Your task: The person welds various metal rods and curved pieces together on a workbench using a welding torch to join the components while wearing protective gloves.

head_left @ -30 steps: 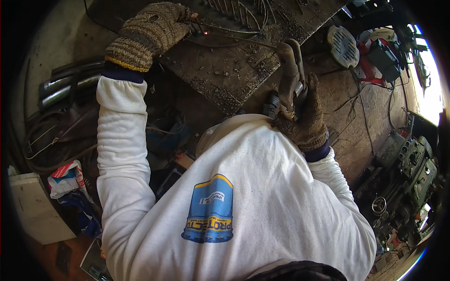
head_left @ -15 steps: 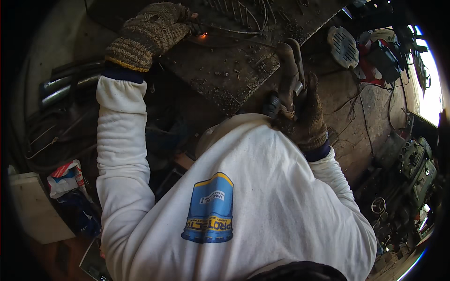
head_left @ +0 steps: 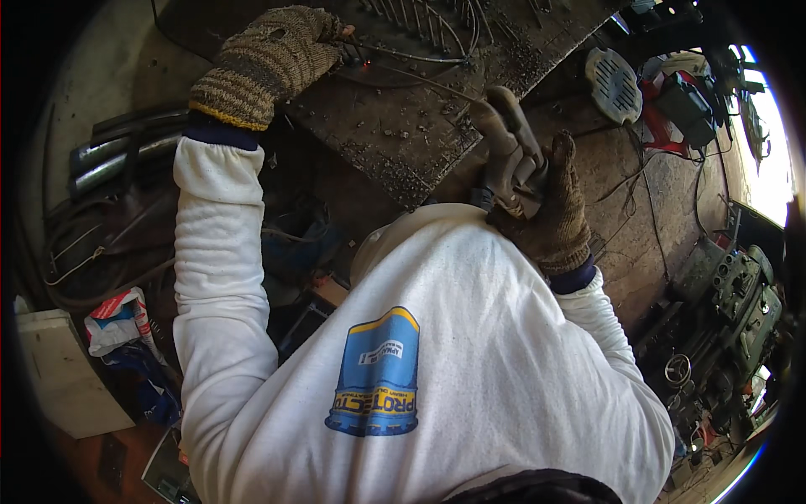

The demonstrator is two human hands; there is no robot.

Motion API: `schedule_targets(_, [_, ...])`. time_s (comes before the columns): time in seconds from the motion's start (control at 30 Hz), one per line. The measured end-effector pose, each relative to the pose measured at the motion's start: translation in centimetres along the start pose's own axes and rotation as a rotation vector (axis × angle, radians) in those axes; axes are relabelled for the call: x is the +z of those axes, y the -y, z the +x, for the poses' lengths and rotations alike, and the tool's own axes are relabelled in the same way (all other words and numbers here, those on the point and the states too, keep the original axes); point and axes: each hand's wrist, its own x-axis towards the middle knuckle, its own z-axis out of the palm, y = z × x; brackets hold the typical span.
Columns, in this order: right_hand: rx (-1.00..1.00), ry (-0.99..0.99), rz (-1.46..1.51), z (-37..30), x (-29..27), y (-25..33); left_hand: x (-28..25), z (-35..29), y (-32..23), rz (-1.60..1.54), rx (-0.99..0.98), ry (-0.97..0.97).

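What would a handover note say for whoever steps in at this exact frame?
Left hand, gloved, rests on the dark metal worktop, fingertips at the bent wire piece, beside a small glowing spot.
Right hand, gloved, grips the electrode holder, its rod reaching towards that spot.
Done: at least one hot point on the wire.
Left: cannot tell how many joints remain; the wire grille is partly out of view.

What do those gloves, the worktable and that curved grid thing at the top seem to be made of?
The gloves, on the left hand and right hand, look like coarse knitted yarn, brownish, with ribbed cuffs. The worktable seems to be steel plate, dark, rusty and speckled with spatter. The wire grid looks like thin bare metal rods, dull grey; which metal is unclear.
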Motion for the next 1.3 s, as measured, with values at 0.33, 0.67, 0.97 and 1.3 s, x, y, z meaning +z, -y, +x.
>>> schedule_targets(0.33, [0.218,0.034,0.811,0.6,0.3,-1.3,-1.3,0.1,-1.4,-0.083,-0.103,-0.004])
schedule_targets(0.67, [-0.205,-0.091,-0.115,0.0,-0.6,-0.4,-0.7,0.2,-1.1,-0.083,-0.026,-0.070])
schedule_targets(0.97, [0.419,0.002,0.963,0.5,-1.0,0.4,-1.2,0.1,-1.4,-0.087,-0.104,-0.007])
schedule_targets(1.3, [0.210,0.015,0.570,0.4,-0.9,-2.3,-0.4,-0.3,-0.6,0.092,0.014,-0.020])
